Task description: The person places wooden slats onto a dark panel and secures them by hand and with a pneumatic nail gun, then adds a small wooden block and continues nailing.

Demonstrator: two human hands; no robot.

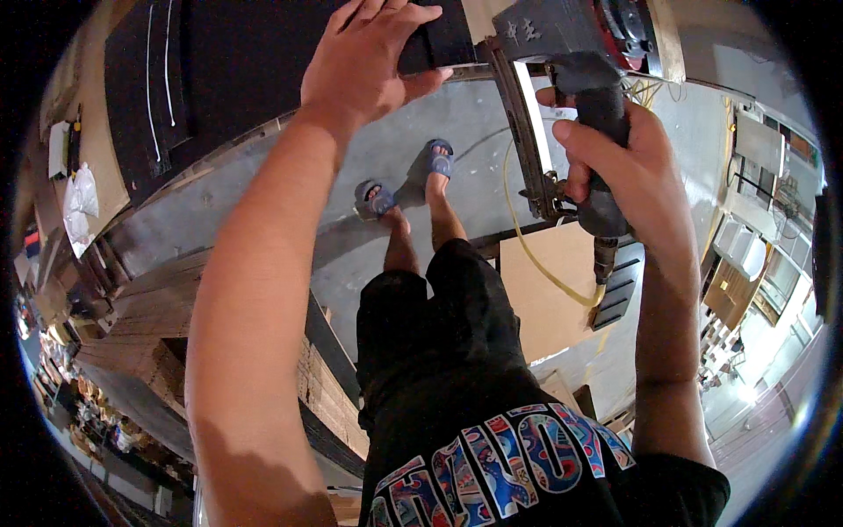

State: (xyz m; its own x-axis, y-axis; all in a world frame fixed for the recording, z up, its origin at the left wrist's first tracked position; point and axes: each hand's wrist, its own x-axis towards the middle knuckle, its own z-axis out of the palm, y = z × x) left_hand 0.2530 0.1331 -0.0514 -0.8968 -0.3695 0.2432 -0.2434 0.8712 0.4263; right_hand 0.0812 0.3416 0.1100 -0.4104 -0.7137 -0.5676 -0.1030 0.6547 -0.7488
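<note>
Weight is probably the first thing you feel in the black-and-grey pneumatic nail gun (604,119), which looks mostly metal, rigid and top-heavy; your right hand (630,162) is wrapped round its thick black grip, the sensible place to hold it, though whether the trigger is pressed I cannot tell; the dark surface looks matt and unlikely to slip, while the long narrow black magazine (518,132) would make a poorer handhold; the thin flexible yellow air hose (575,298) loops from the foot of the grip and may tug lightly as you turn it; the gun sits at the upper right, its nose close to the edge of the broad flat black panel (237,88), contact unclear; your left hand (362,66) grasps nothing, fingers spread over that panel near its edge; the panel looks stiff and smooth, with two thin white strips (149,83) lying on it towards the left; below it lies a grey concrete floor (479,114), with a flat tan sheet (537,299) by your legs, a stack of brown boards (140,325) at lower left, and brightly lit workshop clutter along the right.
</note>
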